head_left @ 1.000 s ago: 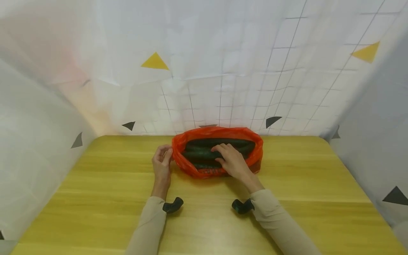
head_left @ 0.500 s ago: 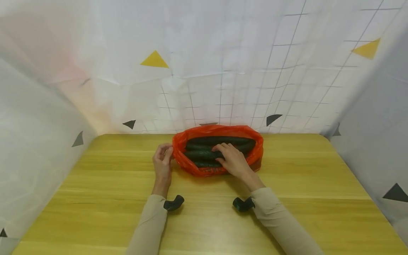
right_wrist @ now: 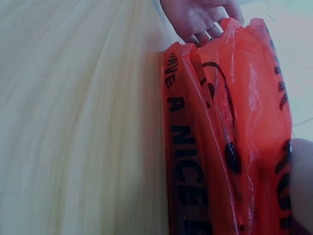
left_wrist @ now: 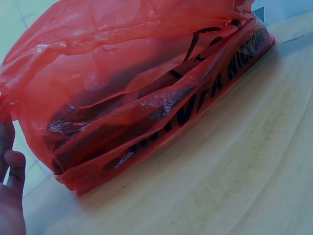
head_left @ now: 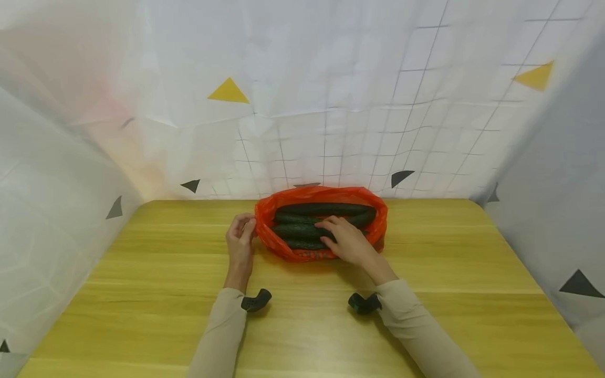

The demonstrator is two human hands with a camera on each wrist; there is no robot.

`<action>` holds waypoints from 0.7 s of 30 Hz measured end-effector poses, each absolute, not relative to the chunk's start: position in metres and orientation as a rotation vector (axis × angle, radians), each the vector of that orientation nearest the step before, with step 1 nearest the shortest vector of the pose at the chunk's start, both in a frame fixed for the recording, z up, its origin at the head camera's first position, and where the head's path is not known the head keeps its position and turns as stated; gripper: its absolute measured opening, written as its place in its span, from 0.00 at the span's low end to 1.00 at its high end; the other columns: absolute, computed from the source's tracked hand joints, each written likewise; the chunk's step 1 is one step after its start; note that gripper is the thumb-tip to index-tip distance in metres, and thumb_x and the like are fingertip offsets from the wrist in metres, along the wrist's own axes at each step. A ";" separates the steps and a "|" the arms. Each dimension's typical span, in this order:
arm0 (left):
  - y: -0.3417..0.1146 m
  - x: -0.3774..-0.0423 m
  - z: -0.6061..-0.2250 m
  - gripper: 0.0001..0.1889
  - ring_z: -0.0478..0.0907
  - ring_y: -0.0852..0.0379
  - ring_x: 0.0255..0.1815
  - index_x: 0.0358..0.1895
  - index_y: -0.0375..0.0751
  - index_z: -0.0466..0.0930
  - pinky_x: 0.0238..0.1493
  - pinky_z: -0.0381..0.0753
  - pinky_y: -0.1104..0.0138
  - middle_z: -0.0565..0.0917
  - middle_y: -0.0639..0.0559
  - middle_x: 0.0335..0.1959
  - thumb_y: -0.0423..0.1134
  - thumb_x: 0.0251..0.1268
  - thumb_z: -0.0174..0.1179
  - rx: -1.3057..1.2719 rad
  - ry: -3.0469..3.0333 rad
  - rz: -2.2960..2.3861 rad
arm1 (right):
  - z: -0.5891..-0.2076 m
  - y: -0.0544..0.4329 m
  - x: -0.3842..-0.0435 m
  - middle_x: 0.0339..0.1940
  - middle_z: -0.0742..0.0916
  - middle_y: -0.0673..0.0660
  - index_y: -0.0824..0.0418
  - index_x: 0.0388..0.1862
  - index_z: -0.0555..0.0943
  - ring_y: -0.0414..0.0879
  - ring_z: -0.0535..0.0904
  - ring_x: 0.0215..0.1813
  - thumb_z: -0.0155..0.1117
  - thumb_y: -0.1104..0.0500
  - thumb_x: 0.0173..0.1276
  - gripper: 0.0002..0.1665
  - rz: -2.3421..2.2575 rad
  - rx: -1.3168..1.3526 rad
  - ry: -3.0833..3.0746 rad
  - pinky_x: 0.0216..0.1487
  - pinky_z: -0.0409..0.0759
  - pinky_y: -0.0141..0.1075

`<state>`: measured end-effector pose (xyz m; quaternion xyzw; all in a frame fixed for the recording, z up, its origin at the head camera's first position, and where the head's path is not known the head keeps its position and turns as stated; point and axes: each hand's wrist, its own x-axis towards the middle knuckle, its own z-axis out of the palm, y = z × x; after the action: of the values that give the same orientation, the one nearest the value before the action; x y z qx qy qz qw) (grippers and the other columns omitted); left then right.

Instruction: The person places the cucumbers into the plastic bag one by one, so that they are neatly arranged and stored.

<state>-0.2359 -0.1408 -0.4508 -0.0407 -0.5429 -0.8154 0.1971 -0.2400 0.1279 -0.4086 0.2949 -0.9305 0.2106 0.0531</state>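
A red plastic bag (head_left: 267,206) lies with its mouth wide open near the table's far edge, several dark green cucumbers (head_left: 302,231) lying lengthwise inside. My left hand (head_left: 241,241) pinches the bag's left rim between thumb and fingers; in the right wrist view the left hand (right_wrist: 200,19) shows behind the bag's far end. Reaching in over the front rim, my right hand (head_left: 350,241) curls fingers and thumb over a cucumber near the front. In the left wrist view the cucumbers show darkly through the bag's side (left_wrist: 122,63). The right fingertips are partly hidden among the cucumbers.
The yellow wooden table (head_left: 302,336) spreads in front of and beside the bag. A white sheet wall (head_left: 293,63) with grid lines and triangle marks stands right behind the table's far edge. Black curved devices (head_left: 257,301) jut inward from both sleeves.
My right hand has sunk slightly toward the front of the bag, its fingers now closer around a front cucumber. My left hand stays at the bag's left rim. The head view shifts slightly.
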 end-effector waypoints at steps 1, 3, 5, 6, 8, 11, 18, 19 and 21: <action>-0.141 -0.236 -0.451 0.07 0.77 0.61 0.31 0.42 0.37 0.77 0.34 0.77 0.71 0.82 0.55 0.34 0.36 0.65 0.59 -0.110 -1.516 -2.292 | -0.409 0.129 -0.240 0.58 0.79 0.53 0.54 0.61 0.75 0.52 0.74 0.60 0.60 0.54 0.68 0.22 0.642 0.899 -2.830 0.58 0.75 0.49; -0.140 -0.236 -0.451 0.08 0.77 0.61 0.31 0.42 0.37 0.77 0.34 0.77 0.71 0.82 0.55 0.34 0.37 0.65 0.59 -0.104 -1.517 -2.304 | -0.409 0.131 -0.239 0.59 0.79 0.54 0.55 0.61 0.75 0.52 0.75 0.60 0.60 0.54 0.68 0.22 0.653 0.903 -2.830 0.59 0.75 0.49; -0.140 -0.235 -0.451 0.09 0.77 0.61 0.31 0.43 0.37 0.77 0.34 0.76 0.70 0.82 0.55 0.34 0.38 0.64 0.60 -0.096 -1.518 -2.309 | -0.409 0.133 -0.239 0.59 0.79 0.54 0.55 0.60 0.75 0.52 0.75 0.61 0.59 0.54 0.68 0.22 0.668 0.903 -2.829 0.59 0.75 0.49; -0.139 -0.235 -0.451 0.10 0.77 0.60 0.31 0.43 0.36 0.77 0.34 0.76 0.70 0.82 0.54 0.34 0.38 0.64 0.60 -0.093 -1.517 -2.312 | -0.408 0.134 -0.238 0.59 0.79 0.54 0.55 0.60 0.75 0.52 0.75 0.61 0.59 0.54 0.68 0.22 0.675 0.906 -2.826 0.59 0.75 0.49; -0.140 -0.233 -0.451 0.10 0.77 0.60 0.31 0.43 0.36 0.76 0.34 0.77 0.70 0.82 0.54 0.35 0.38 0.65 0.59 -0.080 -1.515 -2.310 | -0.407 0.135 -0.236 0.58 0.80 0.55 0.55 0.59 0.76 0.52 0.75 0.60 0.59 0.54 0.69 0.21 0.695 0.908 -2.817 0.59 0.75 0.49; -0.141 -0.231 -0.451 0.10 0.78 0.61 0.31 0.44 0.35 0.76 0.34 0.76 0.71 0.82 0.55 0.35 0.38 0.65 0.59 -0.046 -1.516 -2.310 | -0.406 0.139 -0.234 0.55 0.81 0.53 0.55 0.57 0.77 0.51 0.76 0.59 0.59 0.54 0.69 0.19 0.718 0.873 -2.793 0.58 0.75 0.48; -0.147 -0.226 -0.451 0.12 0.77 0.61 0.33 0.47 0.35 0.75 0.35 0.76 0.67 0.82 0.57 0.34 0.40 0.68 0.56 0.063 -1.643 -2.246 | -0.400 0.159 -0.230 0.49 0.81 0.52 0.56 0.54 0.78 0.50 0.77 0.53 0.59 0.59 0.68 0.15 0.847 0.766 -2.640 0.51 0.78 0.47; -0.148 -0.224 -0.452 0.12 0.77 0.60 0.33 0.47 0.35 0.76 0.35 0.75 0.67 0.82 0.57 0.34 0.40 0.68 0.55 0.078 -1.672 -2.228 | -0.400 0.162 -0.230 0.49 0.81 0.52 0.56 0.53 0.78 0.50 0.77 0.53 0.59 0.60 0.68 0.15 0.864 0.760 -2.599 0.51 0.78 0.47; -0.151 -0.220 -0.452 0.11 0.77 0.59 0.33 0.48 0.36 0.75 0.34 0.75 0.67 0.81 0.56 0.34 0.40 0.69 0.54 0.096 -1.745 -2.192 | -0.400 0.170 -0.230 0.48 0.81 0.53 0.58 0.52 0.78 0.51 0.77 0.53 0.59 0.62 0.67 0.14 0.895 0.753 -2.500 0.48 0.78 0.48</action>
<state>-0.2204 -0.1510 -0.4515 0.0338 -0.6135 -0.7709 0.1682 -0.2303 0.1703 -0.4003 0.2678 -0.8893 0.3185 0.1898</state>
